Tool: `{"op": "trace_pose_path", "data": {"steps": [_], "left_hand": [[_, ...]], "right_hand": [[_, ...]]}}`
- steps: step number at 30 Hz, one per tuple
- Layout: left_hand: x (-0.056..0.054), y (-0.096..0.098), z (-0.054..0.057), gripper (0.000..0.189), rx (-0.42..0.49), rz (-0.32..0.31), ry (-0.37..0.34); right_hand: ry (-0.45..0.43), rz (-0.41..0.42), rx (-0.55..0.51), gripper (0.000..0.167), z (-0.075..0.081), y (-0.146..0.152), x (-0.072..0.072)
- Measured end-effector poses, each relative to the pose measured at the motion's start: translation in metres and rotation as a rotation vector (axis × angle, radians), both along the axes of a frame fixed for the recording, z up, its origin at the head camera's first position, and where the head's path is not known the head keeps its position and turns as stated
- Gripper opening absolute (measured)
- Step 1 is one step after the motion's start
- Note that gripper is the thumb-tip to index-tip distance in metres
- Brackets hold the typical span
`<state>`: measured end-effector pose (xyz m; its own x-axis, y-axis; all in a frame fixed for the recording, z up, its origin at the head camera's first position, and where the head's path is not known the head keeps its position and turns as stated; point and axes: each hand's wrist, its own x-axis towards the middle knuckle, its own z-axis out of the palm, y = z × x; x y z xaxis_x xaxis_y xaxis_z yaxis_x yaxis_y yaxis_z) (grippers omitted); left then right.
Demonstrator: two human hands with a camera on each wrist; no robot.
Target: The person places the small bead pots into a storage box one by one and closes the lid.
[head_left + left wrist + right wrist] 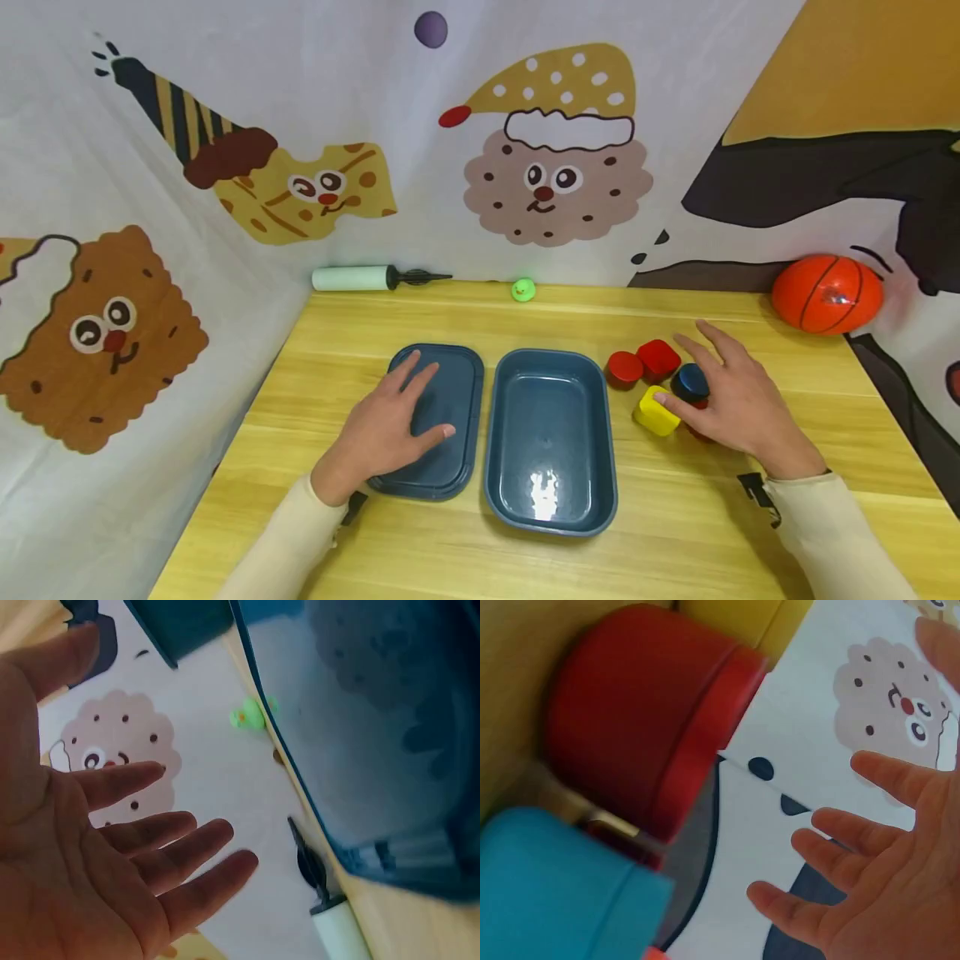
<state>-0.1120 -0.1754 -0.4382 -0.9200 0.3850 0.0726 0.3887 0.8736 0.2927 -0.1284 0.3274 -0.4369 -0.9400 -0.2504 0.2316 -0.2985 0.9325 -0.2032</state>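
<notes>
My left hand (381,427) hovers palm down over a dark blue rectangular lid (453,417), fingers spread and holding nothing. The lid's glossy surface (375,735) fills the right of the left wrist view. Right of it stands a deep blue rectangular container (546,442). With fingers spread, my right hand (738,404) is above a small group of blocks. These are a yellow block (657,412), a blue block (688,382), a round red block (624,370) and a squarish red block (659,360). Another red block (637,712) is partly hidden under the right hand in the head view.
Along the back edge of the wooden table (555,567) lie a pale green hand pump (352,278) and a small green duck (523,289). An orange toy basketball (828,294) sits at the back right corner. Cartoon-printed cloth (420,167) hangs behind and at the sides.
</notes>
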Motion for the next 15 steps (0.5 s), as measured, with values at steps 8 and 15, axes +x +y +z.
{"op": "trace_pose_path", "data": {"steps": [8,15], "left_hand": [[0.003,0.014,-0.005,0.078,0.165,-0.046,-0.113],[0.002,0.031,-0.009,0.066,0.361,-0.142,-0.211]], "right_hand": [[-0.058,-0.037,-0.097,0.084,-0.012,0.019,0.003],[-0.083,-0.088,-0.184,0.077,-0.02,0.035,0.012]]}}
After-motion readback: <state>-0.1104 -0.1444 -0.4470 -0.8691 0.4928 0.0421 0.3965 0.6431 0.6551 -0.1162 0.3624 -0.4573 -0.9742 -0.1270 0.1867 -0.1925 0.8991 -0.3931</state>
